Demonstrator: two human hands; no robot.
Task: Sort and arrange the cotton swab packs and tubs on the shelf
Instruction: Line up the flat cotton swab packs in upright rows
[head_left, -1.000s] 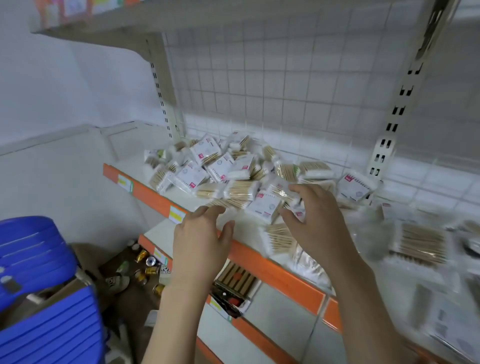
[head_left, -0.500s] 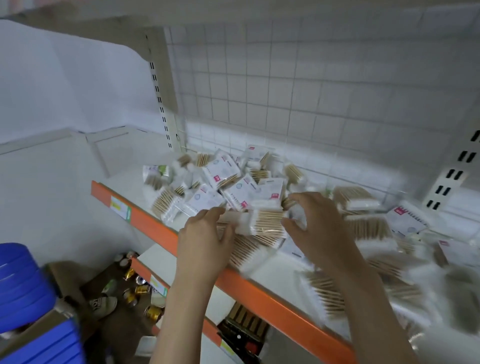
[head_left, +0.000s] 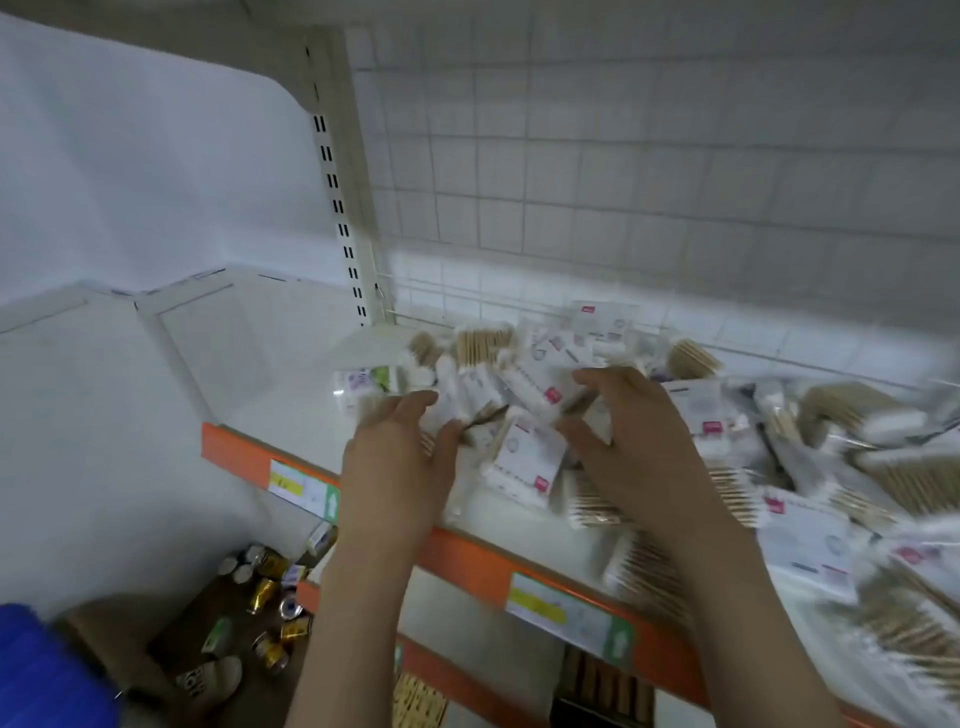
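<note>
A jumbled pile of cotton swab packs (head_left: 524, 457), clear bags with wooden sticks and white labels, covers the white shelf (head_left: 291, 410) from its middle to the right edge. A small clear tub (head_left: 363, 387) with a green and purple label lies at the pile's left end. My left hand (head_left: 400, 467) reaches over the orange shelf edge, fingers fairly straight, touching the pile's left side. My right hand (head_left: 639, 452) lies on the pile with fingers arched over several packs. One white-labelled pack lies between the two hands. The right part of the pile is blurred.
A slotted upright post (head_left: 337, 182) and a wire grid back panel (head_left: 623, 182) bound the shelf. Gold cans (head_left: 270, 587) and a shoe (head_left: 208, 680) lie on the floor at lower left, next to a blue crate (head_left: 47, 670). A lower shelf holds brown items (head_left: 608, 691).
The view has moved closer and to the left end of the pile. Both hands have reached further onto the shelf, into the packs, and stand a little wider apart.
</note>
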